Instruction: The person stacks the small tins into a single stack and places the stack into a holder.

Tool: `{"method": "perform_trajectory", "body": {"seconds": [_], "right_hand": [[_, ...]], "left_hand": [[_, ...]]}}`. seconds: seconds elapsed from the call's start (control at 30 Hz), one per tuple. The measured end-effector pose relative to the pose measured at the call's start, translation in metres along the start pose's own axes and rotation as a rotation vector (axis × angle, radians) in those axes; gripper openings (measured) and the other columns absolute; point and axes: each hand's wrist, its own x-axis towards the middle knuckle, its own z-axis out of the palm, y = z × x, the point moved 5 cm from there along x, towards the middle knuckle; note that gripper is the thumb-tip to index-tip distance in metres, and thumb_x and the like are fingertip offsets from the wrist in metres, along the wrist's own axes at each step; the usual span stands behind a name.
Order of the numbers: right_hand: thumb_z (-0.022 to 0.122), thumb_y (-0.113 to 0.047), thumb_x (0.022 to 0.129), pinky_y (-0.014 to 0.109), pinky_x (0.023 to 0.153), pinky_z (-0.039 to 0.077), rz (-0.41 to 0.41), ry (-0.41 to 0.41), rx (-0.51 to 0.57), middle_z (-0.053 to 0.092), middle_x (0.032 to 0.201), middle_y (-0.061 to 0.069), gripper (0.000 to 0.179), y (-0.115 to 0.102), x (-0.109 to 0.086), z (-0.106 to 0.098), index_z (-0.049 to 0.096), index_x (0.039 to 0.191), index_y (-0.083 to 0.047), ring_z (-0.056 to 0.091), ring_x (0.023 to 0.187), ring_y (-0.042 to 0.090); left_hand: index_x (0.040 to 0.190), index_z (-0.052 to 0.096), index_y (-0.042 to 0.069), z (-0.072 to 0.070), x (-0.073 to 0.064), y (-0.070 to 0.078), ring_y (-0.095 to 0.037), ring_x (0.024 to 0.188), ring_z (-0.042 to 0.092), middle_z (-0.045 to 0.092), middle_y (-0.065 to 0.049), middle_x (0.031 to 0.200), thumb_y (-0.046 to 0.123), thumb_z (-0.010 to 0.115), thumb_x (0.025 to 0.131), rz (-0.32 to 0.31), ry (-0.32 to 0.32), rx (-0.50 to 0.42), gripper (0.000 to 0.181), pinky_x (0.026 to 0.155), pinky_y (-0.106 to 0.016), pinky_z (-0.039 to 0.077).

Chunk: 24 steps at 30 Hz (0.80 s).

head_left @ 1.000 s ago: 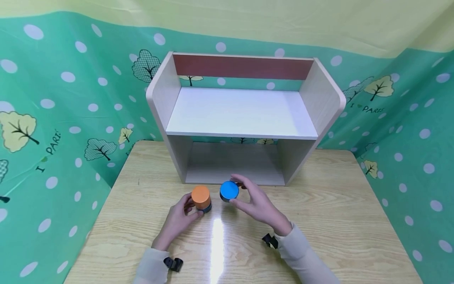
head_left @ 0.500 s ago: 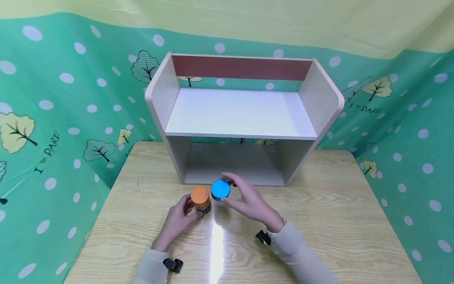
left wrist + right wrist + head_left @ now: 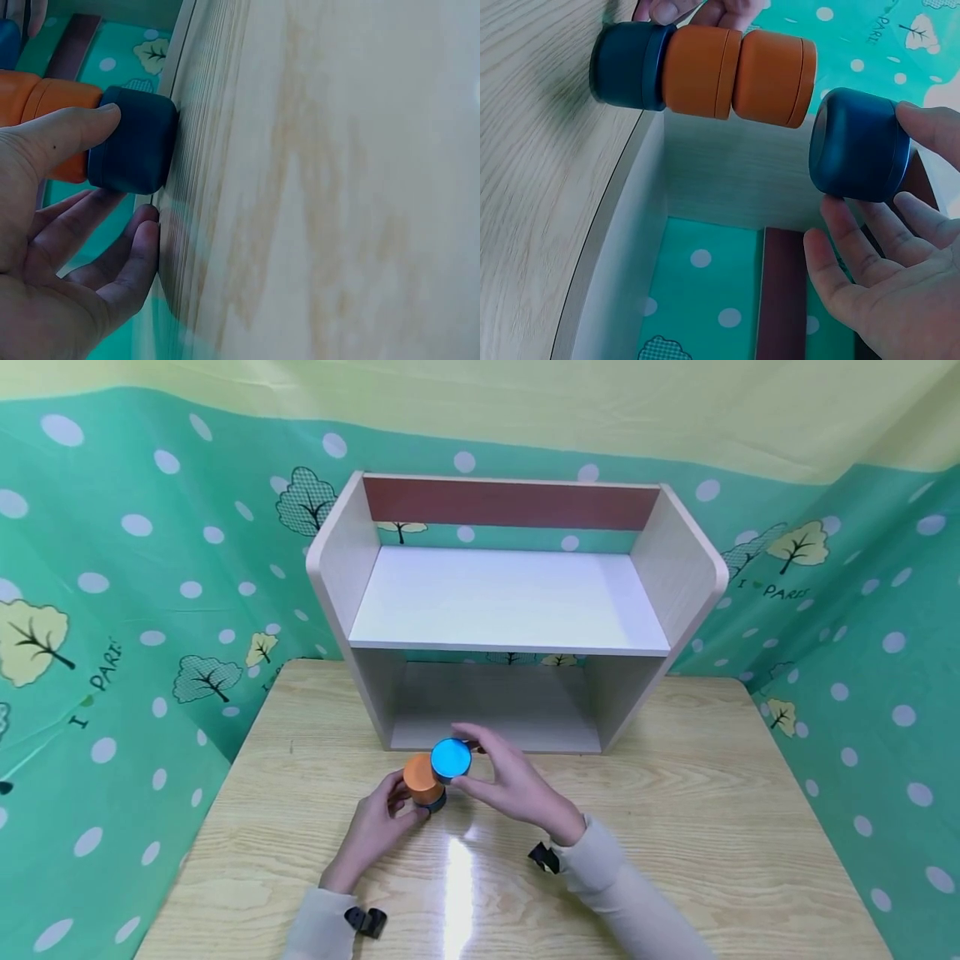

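A stack of three small round jars stands on the table: a dark blue jar (image 3: pixel 624 66) at the bottom, an orange jar (image 3: pixel 696 72) on it, and another orange jar (image 3: pixel 769 77) on top. My left hand (image 3: pixel 373 828) grips the stack low down, thumb on the bottom blue jar (image 3: pixel 135 142) near its seam with the lower orange one. Between thumb and fingers my right hand (image 3: pixel 513 783) holds a second blue jar (image 3: pixel 451 759). In the right wrist view that jar is tilted slightly, a small gap away from the upper orange jar.
Just behind the hands stands a white two-level shelf (image 3: pixel 510 602) with a dark red back strip (image 3: pixel 513 502). A patterned green curtain (image 3: pixel 150 577) hangs around the wooden table (image 3: pixel 720 827). Each sleeve carries a small black device at the wrist.
My right hand has moved left with its blue jar, which now overlaps the top of the stack in the head view. The left hand and the stack have stayed in place.
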Motion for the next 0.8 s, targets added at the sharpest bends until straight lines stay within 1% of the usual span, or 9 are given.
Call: {"method": "perform_trajectory", "body": {"seconds": [0.1,0.27,0.33,0.53,0.63,0.8], "right_hand": [[0.079,-0.009,0.088,0.032,0.102,0.048,-0.004,-0.002,-0.002,0.052,0.142,0.002,0.07,-0.001,0.004,0.003,0.043,0.148,-0.008,0.052,0.123,0.013],[0.079,-0.011,0.088,0.03,0.102,0.048,0.005,-0.007,-0.009,0.051,0.142,-0.002,0.07,-0.002,0.009,0.008,0.043,0.148,-0.011,0.052,0.123,0.011],[0.079,-0.012,0.088,0.03,0.102,0.048,0.003,-0.011,-0.009,0.051,0.142,-0.002,0.07,-0.003,0.011,0.009,0.042,0.148,-0.011,0.052,0.123,0.011],[0.077,-0.014,0.09,0.031,0.102,0.048,-0.027,-0.026,-0.012,0.052,0.142,0.001,0.068,-0.004,0.016,0.013,0.042,0.148,-0.007,0.052,0.123,0.013],[0.076,-0.015,0.091,0.032,0.103,0.048,-0.03,-0.041,-0.004,0.052,0.142,0.001,0.067,-0.005,0.018,0.017,0.041,0.148,-0.006,0.053,0.122,0.014],[0.074,-0.017,0.093,0.033,0.103,0.047,-0.02,-0.068,0.013,0.052,0.142,0.003,0.065,-0.006,0.021,0.023,0.041,0.149,-0.01,0.054,0.12,0.015]], "left_hand": [[0.14,0.052,0.009,0.0,0.0,0.0,-0.024,0.118,0.061,0.062,-0.009,0.131,0.015,0.083,0.084,-0.003,-0.003,-0.01,0.064,0.098,-0.039,0.053],[0.14,0.052,0.009,0.0,0.0,-0.001,-0.025,0.118,0.061,0.062,-0.009,0.132,0.015,0.082,0.084,-0.008,-0.004,-0.016,0.063,0.1,-0.041,0.052],[0.14,0.052,0.009,0.0,0.001,-0.001,-0.025,0.119,0.061,0.062,-0.009,0.132,0.014,0.082,0.084,-0.007,-0.004,-0.015,0.063,0.1,-0.041,0.052],[0.14,0.053,0.008,-0.001,0.001,-0.001,-0.024,0.117,0.061,0.063,-0.009,0.131,0.014,0.083,0.084,0.002,-0.006,-0.015,0.064,0.099,-0.039,0.052],[0.139,0.053,0.008,-0.001,0.002,0.0,-0.024,0.117,0.061,0.063,-0.009,0.131,0.014,0.082,0.084,0.007,-0.007,-0.013,0.063,0.098,-0.039,0.052],[0.14,0.053,0.008,-0.001,0.002,-0.001,-0.025,0.118,0.061,0.063,-0.009,0.131,0.014,0.082,0.084,-0.002,-0.009,-0.015,0.062,0.099,-0.039,0.052]]}}
